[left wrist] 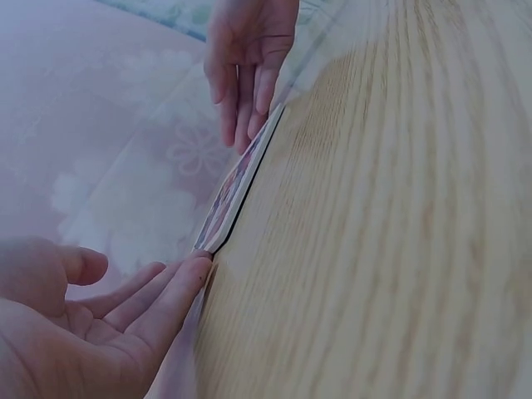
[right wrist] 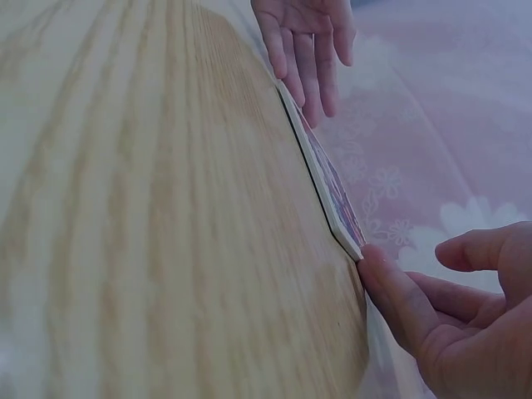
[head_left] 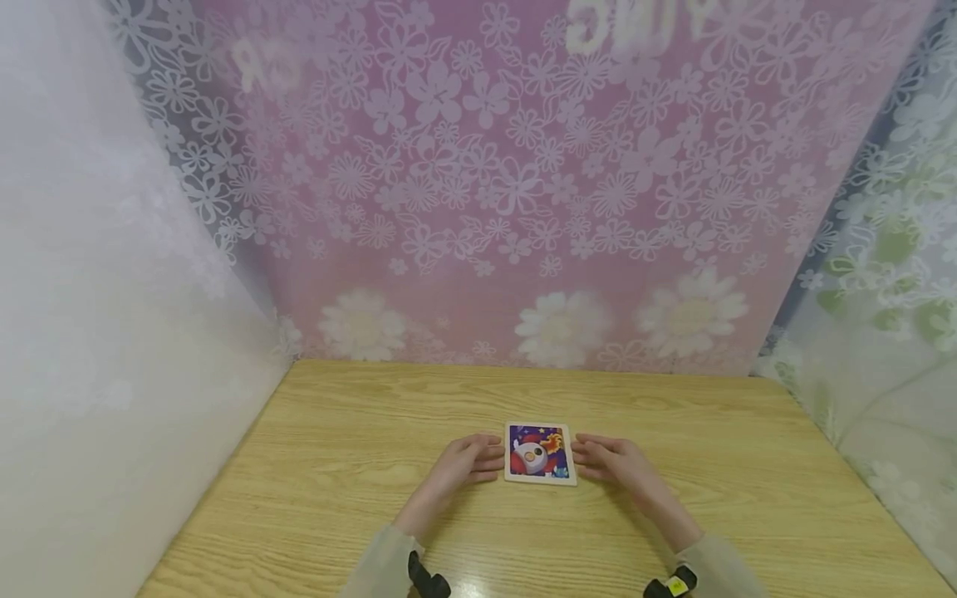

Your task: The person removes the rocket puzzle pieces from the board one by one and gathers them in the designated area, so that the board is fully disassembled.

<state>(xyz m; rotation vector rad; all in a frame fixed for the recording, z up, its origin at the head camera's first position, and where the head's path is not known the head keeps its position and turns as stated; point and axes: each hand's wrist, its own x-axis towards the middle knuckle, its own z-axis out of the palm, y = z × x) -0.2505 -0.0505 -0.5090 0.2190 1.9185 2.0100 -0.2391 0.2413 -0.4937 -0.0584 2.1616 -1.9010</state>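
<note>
Closest to me, at the bottom of the frame, two pale sleeves (head_left: 381, 565) come in, a black strap (head_left: 428, 579) at each wrist. The left hand (head_left: 462, 465) lies just left of the lower centre, its fingers straight and thumb apart, the tips touching the left edge of a square board (head_left: 540, 455). The right hand (head_left: 619, 467) mirrors it at the right edge, fingers also extended, neither hand curled round anything.

The board lies flat between them, slightly right of centre in the lower half. Its pale rim encloses a printed picture: a round white face with red, an orange flame and stars on purple.

Under it, the yellow wood-grain bench (head_left: 359, 432) spreads across the lower frame. A whitish sheet (head_left: 97, 291) walls the left side, a green-and-white floral one (head_left: 897, 316) the right. Farthest, a pink flowered sheet (head_left: 486, 191) rises behind, white daisies (head_left: 564, 328) low, blurred lettering (head_left: 635, 25) on top.
</note>
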